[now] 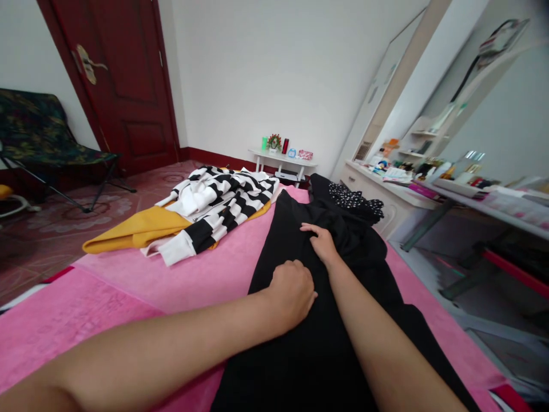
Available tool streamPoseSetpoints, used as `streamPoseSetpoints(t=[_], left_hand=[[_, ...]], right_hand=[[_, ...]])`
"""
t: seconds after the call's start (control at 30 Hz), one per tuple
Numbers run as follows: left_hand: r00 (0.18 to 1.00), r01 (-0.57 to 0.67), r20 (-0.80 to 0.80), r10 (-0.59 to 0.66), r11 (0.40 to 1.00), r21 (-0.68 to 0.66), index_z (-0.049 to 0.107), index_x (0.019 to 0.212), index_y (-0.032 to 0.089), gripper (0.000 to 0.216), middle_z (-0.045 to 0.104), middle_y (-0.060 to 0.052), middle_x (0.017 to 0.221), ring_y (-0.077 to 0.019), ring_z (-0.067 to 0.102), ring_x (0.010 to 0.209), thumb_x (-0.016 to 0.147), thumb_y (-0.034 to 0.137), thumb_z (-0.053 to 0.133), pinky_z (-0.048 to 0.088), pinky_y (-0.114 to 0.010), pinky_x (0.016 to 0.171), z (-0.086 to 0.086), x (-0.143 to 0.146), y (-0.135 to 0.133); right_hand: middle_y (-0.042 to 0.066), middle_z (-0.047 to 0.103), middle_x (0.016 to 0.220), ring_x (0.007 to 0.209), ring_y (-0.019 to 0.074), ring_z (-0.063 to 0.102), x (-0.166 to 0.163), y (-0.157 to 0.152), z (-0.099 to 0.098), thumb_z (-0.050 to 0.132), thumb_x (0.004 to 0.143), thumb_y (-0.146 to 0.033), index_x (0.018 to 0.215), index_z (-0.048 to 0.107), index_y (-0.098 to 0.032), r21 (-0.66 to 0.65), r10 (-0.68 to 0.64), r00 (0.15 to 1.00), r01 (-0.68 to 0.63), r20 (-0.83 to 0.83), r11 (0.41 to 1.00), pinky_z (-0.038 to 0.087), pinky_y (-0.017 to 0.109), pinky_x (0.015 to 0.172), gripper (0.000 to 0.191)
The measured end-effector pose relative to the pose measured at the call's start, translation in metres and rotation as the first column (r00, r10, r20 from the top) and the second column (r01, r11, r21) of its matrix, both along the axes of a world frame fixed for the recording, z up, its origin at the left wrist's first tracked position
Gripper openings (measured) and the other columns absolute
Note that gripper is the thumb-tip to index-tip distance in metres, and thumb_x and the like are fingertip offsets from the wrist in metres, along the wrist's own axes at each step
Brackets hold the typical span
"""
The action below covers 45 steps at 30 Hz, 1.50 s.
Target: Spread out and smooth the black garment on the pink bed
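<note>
Now pressing black garment (326,343) underneath: left hand (291,292) clenched, right hand (322,243) flat (released) at one o'clock, just beyond.

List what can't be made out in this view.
- Left hand: curled knuckles-up on the black garment, so its fingers and grip are hidden; head view.
- Black garment: near end cut off by the bottom edge, far end bunched, so its kind is unclear.
- Yellow cloth: mostly covered by the striped top.
- Items on the small white table: too small to identify.
- Dresser clutter: blurred and stretched at the right edge.
</note>
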<state>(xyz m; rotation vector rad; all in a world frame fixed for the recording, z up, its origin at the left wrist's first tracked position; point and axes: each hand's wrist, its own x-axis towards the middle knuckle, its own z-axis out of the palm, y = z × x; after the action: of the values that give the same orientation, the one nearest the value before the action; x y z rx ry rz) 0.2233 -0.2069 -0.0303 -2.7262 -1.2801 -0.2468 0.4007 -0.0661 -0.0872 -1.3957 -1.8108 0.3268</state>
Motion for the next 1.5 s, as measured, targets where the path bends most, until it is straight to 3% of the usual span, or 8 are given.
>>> streamPoseSetpoints(t=[0.43,0.6,0.77,0.9,1.07,1.3,1.4,1.5], left_hand=[[0.981,0.06,0.194,0.002,0.947,-0.316,0.068,0.085,0.018,0.023,0.069,-0.007,0.08,-0.0221,0.066,0.073,0.071,0.021,0.051,0.05,-0.029,0.061,0.019,-0.01,0.024],[0.971,0.127,0.235,-0.04,0.921,-0.369,0.07,0.079,0.021,0.027,0.069,-0.005,0.075,-0.0211,0.065,0.07,0.079,0.041,0.051,0.049,-0.029,0.06,0.015,-0.009,0.024],[0.969,0.09,0.246,-0.038,0.974,-0.206,0.067,0.098,0.021,0.034,0.068,-0.007,0.099,-0.0226,0.063,0.094,0.089,0.041,0.041,0.048,-0.034,0.082,0.011,-0.008,0.04],[0.979,0.034,0.202,-0.012,0.994,-0.104,0.035,0.14,0.011,0.064,0.03,-0.015,0.148,-0.0292,0.026,0.136,0.089,0.05,0.039,0.023,-0.044,0.11,-0.014,-0.01,0.066],[0.994,0.043,0.107,-0.024,0.983,-0.179,0.025,0.145,0.013,0.071,0.015,-0.013,0.153,-0.0279,0.009,0.141,0.091,0.059,0.017,0.012,-0.048,0.113,-0.037,-0.013,0.08],[0.991,0.046,0.132,-0.022,0.981,-0.186,0.026,0.145,0.016,0.07,0.016,-0.012,0.153,-0.0276,0.009,0.141,0.091,0.06,0.018,0.012,-0.048,0.112,-0.035,-0.013,0.078],[0.989,0.038,0.146,-0.011,0.983,-0.181,0.027,0.145,0.015,0.072,0.017,-0.013,0.153,-0.0283,0.011,0.141,0.09,0.061,0.017,0.012,-0.048,0.112,-0.036,-0.013,0.078],[0.988,0.033,0.152,-0.007,0.985,-0.172,0.027,0.145,0.015,0.072,0.018,-0.013,0.153,-0.0286,0.012,0.141,0.09,0.061,0.017,0.012,-0.048,0.112,-0.037,-0.013,0.077]], right_hand=[[0.003,0.065,0.114,0.11,0.0166,0.057,-0.006,-0.003,0.007,0.042,0.078,-0.011,0.085,0.064,-0.022,0.07,-0.131,0.99,0.128,0.045,0.989,0.04,0.035,0.1,0.027],[0.002,0.064,0.117,0.113,0.0175,0.055,-0.007,-0.005,0.01,0.043,0.08,-0.014,0.087,0.066,-0.023,0.066,-0.154,0.983,0.148,0.097,0.987,0.039,0.035,0.101,0.026],[0.007,0.051,0.135,0.125,0.0195,0.046,-0.01,-0.008,0.013,0.042,0.088,-0.028,0.121,0.056,-0.019,0.042,-0.228,0.933,0.225,0.277,0.973,0.032,0.037,0.107,0.037],[0.006,0.054,0.133,0.123,0.0206,0.048,-0.014,-0.01,0.013,0.041,0.09,-0.027,0.119,0.059,-0.021,-0.024,-0.214,0.911,0.237,0.352,0.971,0.035,0.038,0.105,0.035],[0.008,0.051,0.135,0.125,0.019,0.046,-0.016,-0.018,0.022,0.04,0.089,-0.022,0.125,0.054,-0.016,-0.053,-0.186,0.891,0.228,0.414,0.972,0.036,0.033,0.104,0.039],[0.005,0.068,0.101,0.093,0.0238,0.062,0.028,-0.07,0.081,0.062,0.076,-0.046,0.098,0.065,-0.025,0.045,-0.208,0.735,0.235,0.646,0.971,0.045,0.035,0.081,0.03],[0.01,0.067,0.094,0.09,0.0291,0.061,0.059,-0.092,0.083,0.072,0.06,-0.054,0.094,0.064,-0.022,0.04,-0.21,0.602,0.283,0.77,0.958,0.044,0.039,0.078,0.048],[0.007,0.068,0.088,0.086,0.0267,0.063,0.09,-0.096,0.079,0.069,0.067,-0.039,0.087,0.065,-0.023,-0.088,-0.108,0.621,0.276,0.776,0.957,0.045,0.036,0.075,0.026]])
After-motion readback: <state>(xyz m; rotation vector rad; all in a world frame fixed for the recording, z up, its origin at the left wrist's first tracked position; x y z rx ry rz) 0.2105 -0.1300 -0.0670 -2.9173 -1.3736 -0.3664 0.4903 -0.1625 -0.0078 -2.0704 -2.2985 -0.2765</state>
